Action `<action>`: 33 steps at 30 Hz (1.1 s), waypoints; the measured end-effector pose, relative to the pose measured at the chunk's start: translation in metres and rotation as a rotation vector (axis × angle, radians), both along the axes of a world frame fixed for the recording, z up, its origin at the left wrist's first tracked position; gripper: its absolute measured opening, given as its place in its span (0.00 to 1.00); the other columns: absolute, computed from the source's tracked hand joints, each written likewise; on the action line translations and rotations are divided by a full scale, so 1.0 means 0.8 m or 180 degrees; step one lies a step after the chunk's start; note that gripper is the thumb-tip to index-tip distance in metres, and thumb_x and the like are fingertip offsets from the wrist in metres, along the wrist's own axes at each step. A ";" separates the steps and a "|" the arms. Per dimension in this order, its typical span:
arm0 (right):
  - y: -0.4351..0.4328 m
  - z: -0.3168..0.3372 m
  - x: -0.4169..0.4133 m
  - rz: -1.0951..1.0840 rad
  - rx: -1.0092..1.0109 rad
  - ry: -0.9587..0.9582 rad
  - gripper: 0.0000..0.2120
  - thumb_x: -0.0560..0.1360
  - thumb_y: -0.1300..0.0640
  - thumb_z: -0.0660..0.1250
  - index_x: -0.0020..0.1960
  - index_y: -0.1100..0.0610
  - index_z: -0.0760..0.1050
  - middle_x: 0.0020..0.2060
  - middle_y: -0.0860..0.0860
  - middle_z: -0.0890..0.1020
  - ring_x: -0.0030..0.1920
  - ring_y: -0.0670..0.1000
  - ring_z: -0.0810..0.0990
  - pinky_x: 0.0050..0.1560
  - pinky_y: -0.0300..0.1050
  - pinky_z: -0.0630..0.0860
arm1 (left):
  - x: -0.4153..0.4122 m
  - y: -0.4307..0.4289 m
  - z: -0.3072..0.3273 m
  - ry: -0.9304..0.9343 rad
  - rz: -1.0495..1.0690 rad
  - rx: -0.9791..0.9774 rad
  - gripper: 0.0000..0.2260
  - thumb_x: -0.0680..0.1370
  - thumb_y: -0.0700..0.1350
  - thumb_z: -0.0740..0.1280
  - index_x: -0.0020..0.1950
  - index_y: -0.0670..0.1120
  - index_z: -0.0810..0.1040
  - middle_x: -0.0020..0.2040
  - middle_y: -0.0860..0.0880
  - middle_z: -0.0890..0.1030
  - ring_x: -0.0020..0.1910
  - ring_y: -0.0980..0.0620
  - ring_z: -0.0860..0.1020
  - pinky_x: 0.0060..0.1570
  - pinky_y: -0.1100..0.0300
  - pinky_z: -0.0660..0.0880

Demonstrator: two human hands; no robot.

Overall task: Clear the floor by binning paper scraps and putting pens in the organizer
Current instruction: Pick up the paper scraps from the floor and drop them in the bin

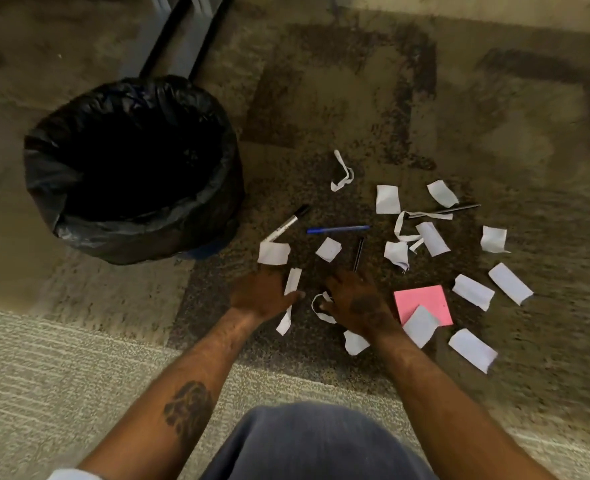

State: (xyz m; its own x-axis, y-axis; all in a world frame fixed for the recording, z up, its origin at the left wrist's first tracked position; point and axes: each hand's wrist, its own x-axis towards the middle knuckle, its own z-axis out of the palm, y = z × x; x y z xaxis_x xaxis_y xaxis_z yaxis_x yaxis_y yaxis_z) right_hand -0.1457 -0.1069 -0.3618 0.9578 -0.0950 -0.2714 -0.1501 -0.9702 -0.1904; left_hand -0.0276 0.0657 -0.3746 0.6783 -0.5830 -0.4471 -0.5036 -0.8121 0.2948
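Observation:
Several white paper scraps point(387, 199) lie scattered on the dark carpet, along with a pink sticky note point(425, 299). Among them are a white marker with a black cap point(286, 223), a blue pen point(337, 229), a short black pen point(358, 252) and a thin black pen point(449, 209). A bin with a black liner point(44, 147) stands open at the left. My left hand point(262, 292) rests low on the floor, thumb touching a long white strip point(292, 282). My right hand point(359, 303) is spread over the carpet beside a curled strip point(318, 306). No organizer is in view.
Grey metal furniture legs point(179, 36) run behind the bin at the top. My knee in grey trousers point(314, 441) fills the bottom centre. A lighter band of carpet point(61, 375) runs across the near side.

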 end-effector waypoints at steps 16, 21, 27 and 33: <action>-0.050 0.019 0.084 -0.1804 0.2001 0.0170 0.20 0.79 0.65 0.60 0.71 0.61 0.67 0.70 0.61 0.69 0.67 0.58 0.70 0.65 0.34 0.68 | 0.044 -0.016 -0.012 -0.0478 0.0597 -0.1035 0.13 0.75 0.49 0.69 0.59 0.51 0.80 0.70 0.44 0.67 0.68 0.44 0.68 0.65 0.50 0.71; -0.039 0.008 0.079 -0.0922 0.0786 0.0200 0.19 0.83 0.58 0.54 0.73 0.54 0.62 0.71 0.53 0.66 0.70 0.49 0.67 0.69 0.35 0.61 | 0.047 -0.016 -0.028 -0.0305 0.1157 -0.0975 0.10 0.76 0.48 0.67 0.55 0.48 0.81 0.68 0.43 0.71 0.64 0.43 0.72 0.62 0.51 0.73; -0.038 -0.016 0.079 -0.0582 0.0375 -0.0382 0.17 0.78 0.62 0.61 0.67 0.59 0.72 0.66 0.58 0.75 0.65 0.58 0.74 0.64 0.50 0.72 | 0.046 -0.012 -0.019 -0.0258 0.1283 -0.1040 0.09 0.78 0.42 0.65 0.49 0.39 0.82 0.50 0.40 0.82 0.49 0.43 0.81 0.51 0.52 0.76; -0.044 -0.001 0.097 -0.0824 0.0456 -0.0213 0.20 0.77 0.55 0.64 0.69 0.54 0.69 0.61 0.56 0.77 0.60 0.56 0.77 0.63 0.52 0.72 | 0.040 -0.012 0.006 -0.0447 0.1161 -0.1242 0.08 0.77 0.44 0.65 0.49 0.43 0.83 0.49 0.44 0.83 0.48 0.47 0.81 0.48 0.54 0.75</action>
State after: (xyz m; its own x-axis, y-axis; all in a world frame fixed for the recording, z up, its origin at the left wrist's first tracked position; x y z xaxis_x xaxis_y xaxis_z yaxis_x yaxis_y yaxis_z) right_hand -0.0680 -0.1424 -0.3623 0.9229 -0.3035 -0.2367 -0.3714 -0.8639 -0.3402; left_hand 0.0044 0.0558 -0.3700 0.9049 -0.4034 -0.1354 -0.2663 -0.7852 0.5591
